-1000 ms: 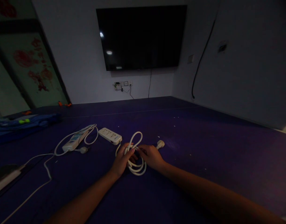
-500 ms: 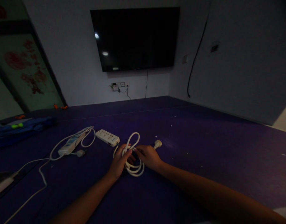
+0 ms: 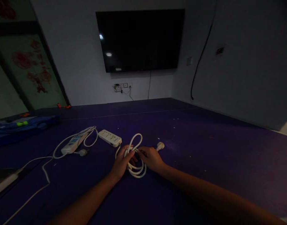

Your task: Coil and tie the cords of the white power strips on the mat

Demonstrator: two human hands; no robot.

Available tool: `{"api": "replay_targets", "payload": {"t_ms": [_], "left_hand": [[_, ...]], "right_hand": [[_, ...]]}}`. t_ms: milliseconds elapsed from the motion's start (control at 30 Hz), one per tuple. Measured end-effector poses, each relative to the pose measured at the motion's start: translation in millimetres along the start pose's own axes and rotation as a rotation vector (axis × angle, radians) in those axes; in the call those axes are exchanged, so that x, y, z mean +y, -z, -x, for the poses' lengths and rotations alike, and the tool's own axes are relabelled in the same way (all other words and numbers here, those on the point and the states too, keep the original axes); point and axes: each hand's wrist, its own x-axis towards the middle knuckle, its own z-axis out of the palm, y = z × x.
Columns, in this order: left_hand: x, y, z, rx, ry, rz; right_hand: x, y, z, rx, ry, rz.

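Loops of a white power cord (image 3: 136,175) are bunched between my two hands, with one loop sticking up above them. My left hand (image 3: 122,162) is closed around the coil, its thumb across the strands. On the coil's right side, my right hand (image 3: 151,158) pinches the cord; its fingertips are partly hidden. Just beyond the right hand lies the cord's plug (image 3: 160,146) on the purple surface. A white power strip (image 3: 110,138) rests flat behind my left hand, with the cord leaving its near end.
To the left, a second power strip (image 3: 74,143) lies under its own looped cable, with a plug (image 3: 82,152) beside it. Another white strip (image 3: 5,183) sits at the left edge. Blue cloth (image 3: 40,123) lies farther back. A television (image 3: 141,40) hangs on the wall.
The view has shifted slightly, so everything appears a little farther right. Both hands keep their hold on the coiled cord, with hardly any change in its shape.
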Motion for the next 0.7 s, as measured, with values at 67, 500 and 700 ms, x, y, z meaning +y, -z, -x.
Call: {"api": "replay_targets", "payload": {"t_ms": [67,500,700], "left_hand": [[-0.3,0.0,-0.2,0.002,0.001,0.004],[0.5,-0.4,-0.2,0.001,0.008,0.000],[-0.3,-0.4,-0.4,0.000,0.014,0.004]], "right_hand": [[-0.4,0.4,0.3,-0.004,-0.011,-0.006],[5.5,-2.4,-0.5,-0.007,-0.002,-0.004],[4.8,-2.1,-0.5,-0.003,0.012,0.009]]}}
